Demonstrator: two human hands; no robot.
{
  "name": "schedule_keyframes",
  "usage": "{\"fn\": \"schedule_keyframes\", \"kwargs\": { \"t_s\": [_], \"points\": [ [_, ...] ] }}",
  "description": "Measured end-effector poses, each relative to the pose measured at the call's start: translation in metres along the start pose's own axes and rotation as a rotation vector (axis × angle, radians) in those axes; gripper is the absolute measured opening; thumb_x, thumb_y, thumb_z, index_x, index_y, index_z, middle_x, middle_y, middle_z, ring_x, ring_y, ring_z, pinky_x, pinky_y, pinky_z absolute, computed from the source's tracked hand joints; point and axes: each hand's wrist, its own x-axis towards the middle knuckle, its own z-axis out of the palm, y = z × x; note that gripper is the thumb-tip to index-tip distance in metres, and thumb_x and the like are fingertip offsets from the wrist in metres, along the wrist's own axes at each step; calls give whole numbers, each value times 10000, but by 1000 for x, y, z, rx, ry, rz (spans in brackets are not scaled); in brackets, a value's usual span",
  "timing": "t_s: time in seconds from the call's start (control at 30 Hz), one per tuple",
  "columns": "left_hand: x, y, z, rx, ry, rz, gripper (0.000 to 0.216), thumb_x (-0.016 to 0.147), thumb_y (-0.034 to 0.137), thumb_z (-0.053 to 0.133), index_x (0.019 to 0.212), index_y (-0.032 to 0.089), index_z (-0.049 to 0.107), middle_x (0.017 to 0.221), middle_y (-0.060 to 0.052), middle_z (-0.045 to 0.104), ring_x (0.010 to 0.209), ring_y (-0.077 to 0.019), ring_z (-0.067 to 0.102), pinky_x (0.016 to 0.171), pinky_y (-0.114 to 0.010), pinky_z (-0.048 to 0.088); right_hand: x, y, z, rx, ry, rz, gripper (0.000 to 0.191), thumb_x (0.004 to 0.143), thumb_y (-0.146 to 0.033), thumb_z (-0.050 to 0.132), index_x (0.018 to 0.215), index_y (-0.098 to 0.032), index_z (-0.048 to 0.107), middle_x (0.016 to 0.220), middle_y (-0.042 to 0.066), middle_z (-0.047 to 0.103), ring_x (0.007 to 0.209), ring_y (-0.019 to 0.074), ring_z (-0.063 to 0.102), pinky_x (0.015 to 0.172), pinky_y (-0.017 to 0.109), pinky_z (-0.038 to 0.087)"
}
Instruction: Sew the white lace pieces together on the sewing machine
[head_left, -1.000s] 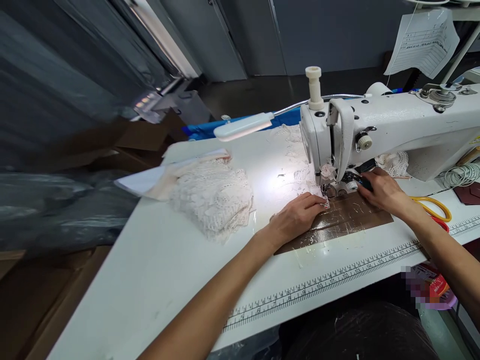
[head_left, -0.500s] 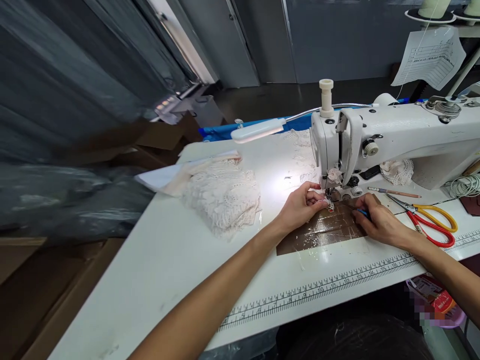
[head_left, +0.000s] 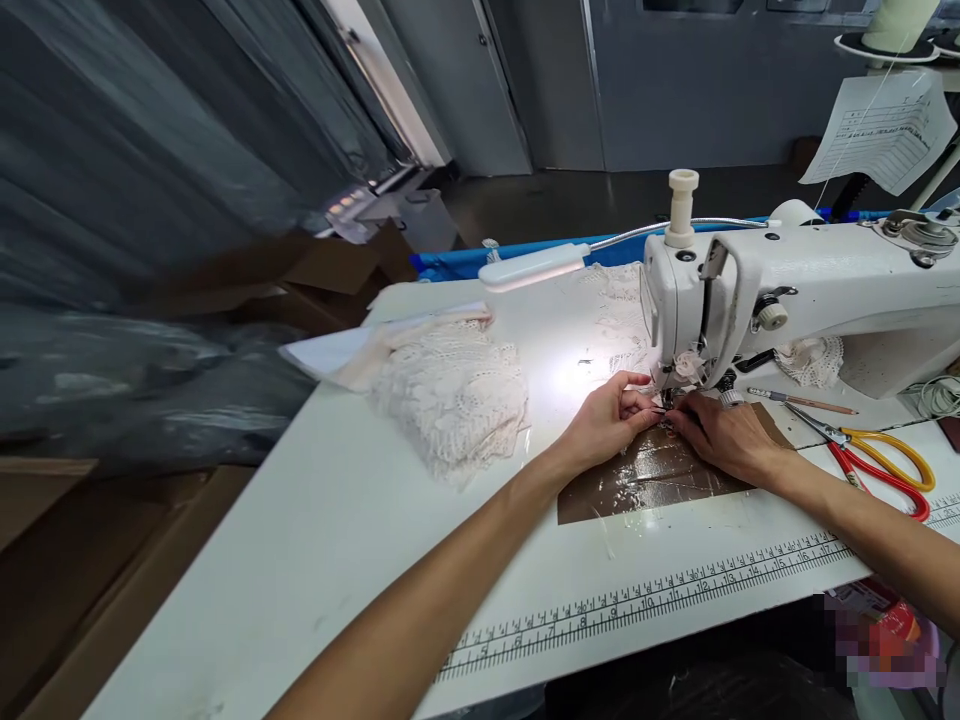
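Observation:
At the needle of the white sewing machine (head_left: 847, 270), my left hand (head_left: 611, 420) pinches the edge of pale lace fabric (head_left: 622, 345), its thumb and forefinger beside the presser foot (head_left: 667, 398). Close against it, my right hand (head_left: 716, 432) is closed, with its fingertips meeting the left ones in front of the foot. Whatever the right fingers grip is hidden by the hand. Both hands are over a shiny brown sheet (head_left: 637, 485) fixed to the white table (head_left: 360, 560).
Scissors (head_left: 885, 455) with red and yellow handles and a pencil (head_left: 802, 402) lie right of my hands. Lace pieces (head_left: 457, 390) are heaped on the left. A lamp (head_left: 534, 267) hangs low behind; a ruler strip (head_left: 645, 605) runs along the front edge.
My right hand has moved left, from the sheet's right side up to the presser foot and my left hand. The small blue-handled tool it held is now out of sight. The view has shifted slightly.

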Motion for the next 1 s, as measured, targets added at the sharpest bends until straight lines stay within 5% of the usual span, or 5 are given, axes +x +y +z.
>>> {"fn": "schedule_keyframes", "kwargs": {
  "t_s": [0.43,0.6,0.8,1.0],
  "points": [
    [-5,2,4,107,62,6,400,840,298,679,1154,174,463,717,35,669,694,-139,652,704,-296,507,1,-7,-5,174,-47,125,291,1037,-358,365,1075,-195,604,894,59,719,770,212,664,585,262,354],
    [-13,10,-10,475,-19,377,312,811,332,718,1045,171,590,930,-56,704,814,-173,651,725,-337,545,-13,18,-9,72,24,-2,320,1013,-392,394,1018,-185,637,779,71,673,715,219,621,579,276,345],
    [-12,6,-19,733,-136,647,151,888,287,611,957,168,671,936,-64,675,876,-174,650,764,-349,580,-18,40,3,-67,393,-74,229,935,-225,465,983,-119,662,1036,177,640,944,290,570,768,381,461],
    [-9,2,-11,760,21,764,146,941,176,544,879,135,670,867,-66,663,786,-134,648,672,-268,572,-23,30,17,279,216,-325,299,932,-179,467,1141,-159,679,988,108,629,910,212,585,817,359,519]
  ]
}}
